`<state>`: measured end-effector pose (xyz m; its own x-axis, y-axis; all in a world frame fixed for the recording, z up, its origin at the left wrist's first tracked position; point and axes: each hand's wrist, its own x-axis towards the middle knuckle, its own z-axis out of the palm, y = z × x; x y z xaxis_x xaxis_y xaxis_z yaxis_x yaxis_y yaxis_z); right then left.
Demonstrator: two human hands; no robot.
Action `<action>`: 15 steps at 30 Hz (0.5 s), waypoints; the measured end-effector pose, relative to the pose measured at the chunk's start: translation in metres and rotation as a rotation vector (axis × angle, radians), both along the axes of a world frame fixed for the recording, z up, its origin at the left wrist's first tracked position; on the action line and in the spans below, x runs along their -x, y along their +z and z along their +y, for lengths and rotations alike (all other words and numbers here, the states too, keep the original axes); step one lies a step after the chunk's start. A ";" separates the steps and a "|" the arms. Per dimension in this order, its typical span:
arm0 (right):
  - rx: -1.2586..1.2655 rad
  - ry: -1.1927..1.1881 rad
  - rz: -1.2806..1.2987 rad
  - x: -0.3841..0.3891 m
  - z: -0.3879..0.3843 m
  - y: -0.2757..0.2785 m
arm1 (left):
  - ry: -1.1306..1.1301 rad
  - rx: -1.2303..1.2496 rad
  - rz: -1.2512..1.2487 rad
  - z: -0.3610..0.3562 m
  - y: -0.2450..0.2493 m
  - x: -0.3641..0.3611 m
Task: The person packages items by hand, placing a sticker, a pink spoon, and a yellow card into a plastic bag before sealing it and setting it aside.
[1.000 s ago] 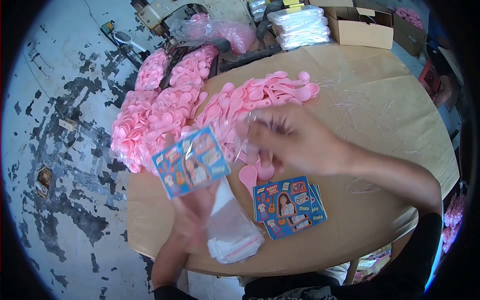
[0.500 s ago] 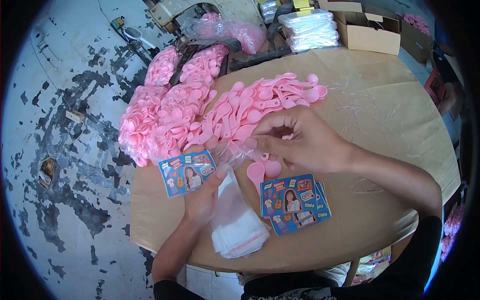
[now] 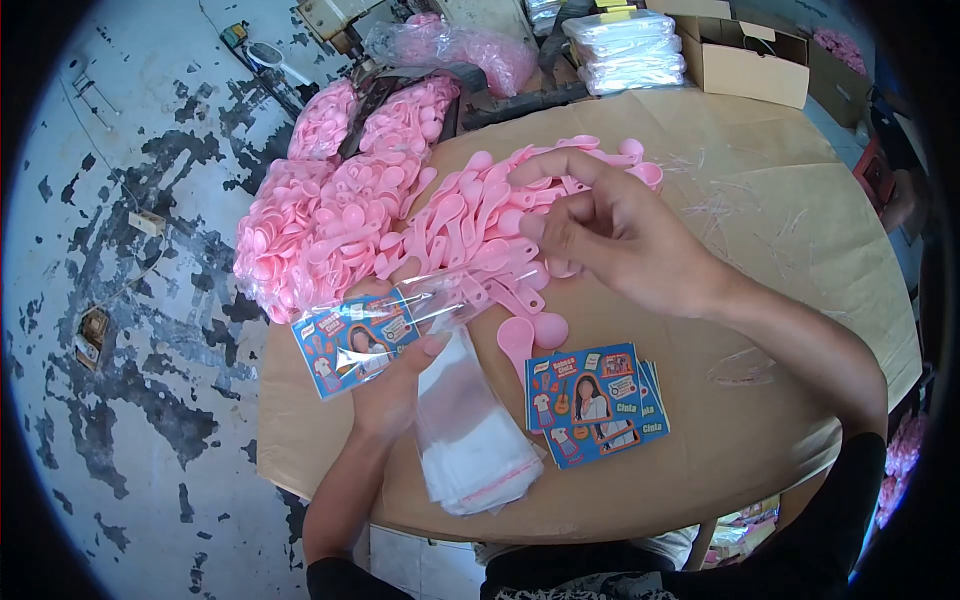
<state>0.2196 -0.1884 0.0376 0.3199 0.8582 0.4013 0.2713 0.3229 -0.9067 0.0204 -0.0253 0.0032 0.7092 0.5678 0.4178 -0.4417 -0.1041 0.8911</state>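
My left hand (image 3: 385,385) grips a blue printed card (image 3: 345,345) with a clear plastic bag (image 3: 455,292) over it. The bag's other end stretches right toward the pink spoons. Raised above those spoons, my right hand (image 3: 615,230) has thumb and forefinger apart, with nothing visible between them. Beneath my left hand lies a stack of clear bags (image 3: 478,440) with a sealing strip at the near end. Pink spoons (image 3: 465,215) are heaped beyond my hands, and a separate pink spoon (image 3: 516,345) lies close by. Right of the bags, similar blue cards (image 3: 590,400) form a loose pile.
Full bags of pink spoons (image 3: 310,235) line the table's left edge. At the back are stacked clear packets (image 3: 628,60) and an open cardboard box (image 3: 750,72). Thin clear strips (image 3: 715,205) lie scattered on the brown-covered table (image 3: 790,260). A person's hand (image 3: 900,200) shows at far right.
My right hand has let go of the plastic near my left hand and moved up and right, fingers spreading. The bag now lies extended over the card, which has shifted slightly left.
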 end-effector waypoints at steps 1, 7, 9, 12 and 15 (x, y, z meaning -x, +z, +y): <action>-0.020 -0.024 0.007 -0.001 0.002 -0.002 | -0.007 -0.014 0.017 0.000 0.000 0.001; 0.041 0.054 -0.068 0.007 -0.005 0.004 | -0.077 -0.049 0.018 0.004 -0.004 0.000; 0.081 0.012 0.022 -0.001 -0.003 0.007 | -0.029 0.056 0.002 0.006 -0.005 -0.001; 0.073 0.082 -0.347 -0.011 0.002 -0.011 | -0.036 0.110 -0.022 0.009 -0.003 0.000; 0.001 0.113 -0.919 -0.008 0.008 -0.038 | -0.073 0.056 -0.002 0.006 -0.002 -0.002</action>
